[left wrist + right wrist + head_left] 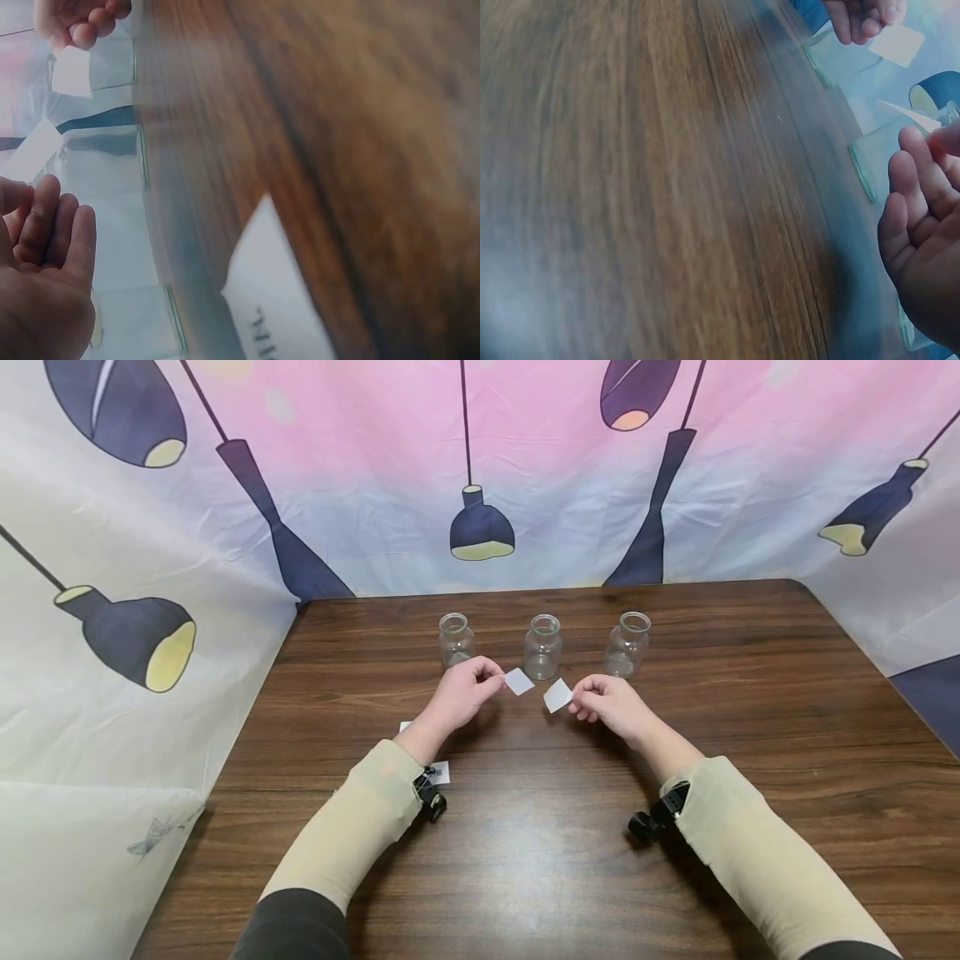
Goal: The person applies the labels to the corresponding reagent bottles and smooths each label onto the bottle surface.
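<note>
My left hand (467, 693) pinches a small white square label (518, 682) between thumb and forefinger, in front of the middle glass jar (542, 652). A second white square label (557, 695) is pinched by a corner in my right hand (611, 703). The two labels are apart, tilted above the table. Behind my left hand stands the left glass jar (456, 639), its lower part partly covered. The right glass jar (627, 647) is just beyond my right hand. All three jars are upright and lidless. In the left wrist view, the remaining left fingers (79, 240) are loosely bent.
On the brown wooden table (525, 827), a white label with dark print (440, 773) lies beside my left wrist. Another white piece (404, 725) is mostly hidden by that forearm. A curtain printed with lamps (405, 543) hangs behind the table's far edge.
</note>
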A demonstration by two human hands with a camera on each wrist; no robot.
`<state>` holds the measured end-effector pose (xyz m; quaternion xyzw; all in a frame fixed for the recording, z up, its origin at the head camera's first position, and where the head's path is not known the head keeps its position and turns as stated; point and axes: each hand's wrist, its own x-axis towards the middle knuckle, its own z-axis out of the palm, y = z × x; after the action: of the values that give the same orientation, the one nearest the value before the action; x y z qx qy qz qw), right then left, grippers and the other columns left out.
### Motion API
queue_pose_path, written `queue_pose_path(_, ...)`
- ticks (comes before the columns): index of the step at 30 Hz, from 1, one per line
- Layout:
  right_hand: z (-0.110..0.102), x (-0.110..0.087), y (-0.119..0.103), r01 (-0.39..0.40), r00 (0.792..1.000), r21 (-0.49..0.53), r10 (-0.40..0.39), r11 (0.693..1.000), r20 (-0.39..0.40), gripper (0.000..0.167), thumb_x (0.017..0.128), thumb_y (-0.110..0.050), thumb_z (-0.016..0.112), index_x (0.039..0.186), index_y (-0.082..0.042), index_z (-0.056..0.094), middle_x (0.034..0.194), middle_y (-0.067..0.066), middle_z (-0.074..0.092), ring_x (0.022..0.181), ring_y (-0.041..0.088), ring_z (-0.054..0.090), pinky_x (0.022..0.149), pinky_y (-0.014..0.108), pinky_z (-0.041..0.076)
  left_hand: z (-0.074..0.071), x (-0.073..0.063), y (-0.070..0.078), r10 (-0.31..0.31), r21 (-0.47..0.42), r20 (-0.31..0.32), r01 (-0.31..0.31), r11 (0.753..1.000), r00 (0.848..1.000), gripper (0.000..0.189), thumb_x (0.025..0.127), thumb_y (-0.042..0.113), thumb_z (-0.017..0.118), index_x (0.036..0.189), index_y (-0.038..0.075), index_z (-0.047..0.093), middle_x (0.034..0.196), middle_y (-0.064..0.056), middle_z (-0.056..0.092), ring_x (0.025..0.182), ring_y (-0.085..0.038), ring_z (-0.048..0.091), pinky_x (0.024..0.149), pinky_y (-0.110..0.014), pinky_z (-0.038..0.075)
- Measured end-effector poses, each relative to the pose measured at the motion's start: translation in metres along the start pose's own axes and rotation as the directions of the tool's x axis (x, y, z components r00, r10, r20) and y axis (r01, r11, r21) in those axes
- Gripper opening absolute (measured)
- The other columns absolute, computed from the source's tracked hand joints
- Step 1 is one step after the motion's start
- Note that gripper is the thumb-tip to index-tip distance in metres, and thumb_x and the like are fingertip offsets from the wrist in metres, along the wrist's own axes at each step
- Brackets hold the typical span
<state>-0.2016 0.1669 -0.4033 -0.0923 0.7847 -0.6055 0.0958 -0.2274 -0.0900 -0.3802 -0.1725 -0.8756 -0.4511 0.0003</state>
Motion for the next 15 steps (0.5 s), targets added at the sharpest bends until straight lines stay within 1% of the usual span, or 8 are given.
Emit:
queue_pose_path(6, -0.005, -0.004, 0.001, -0.037, 0.999, -0.074, 0.038, 0.997, 0.016, 0.013, 0.089, -0.005, 0.052, 0.094, 0.006, 0.056, 0.07, 0.001, 0.061, 0.062, 0.012, 0.054, 0.055, 0.025, 0.041, -0.004, 0.0, -0.003, 0.0, 0.018, -0.009, 0.001, 1.0, 1.0, 0.008, 0.088, 0.017, 0.061, 0.089, 0.011, 0.066, 0.082, 0.002, 0.063, 0.077, -0.015, 0.051, 0.068, -0.028, 0.041)
queue_pose_path(12, -0.007, -0.006, 0.003, -0.072, 0.997, -0.129, 0.077, 0.989, 0.032, 0.015, 0.088, -0.008, 0.053, 0.092, 0.006, 0.057, 0.067, 0.0, 0.06, 0.059, 0.013, 0.054, 0.051, 0.024, 0.04, -0.01, -0.001, -0.003, -0.012, 0.023, -0.012, 0.012, 1.0, 1.0, 0.009, 0.088, 0.017, 0.06, 0.089, 0.011, 0.066, 0.081, 0.001, 0.064, 0.077, -0.016, 0.052, 0.068, -0.03, 0.041)
queue_pose_path(15, -0.009, -0.007, 0.004, -0.079, 0.996, -0.178, 0.086, 0.981, 0.037, 0.016, 0.087, -0.009, 0.054, 0.091, 0.006, 0.059, 0.066, 0.0, 0.06, 0.058, 0.013, 0.054, 0.051, 0.024, 0.041, -0.011, -0.002, -0.004, -0.022, 0.023, -0.009, 0.022, 0.999, 1.0, 0.009, 0.089, 0.017, 0.059, 0.089, 0.011, 0.066, 0.082, 0.0, 0.064, 0.077, -0.017, 0.052, 0.067, -0.03, 0.041)
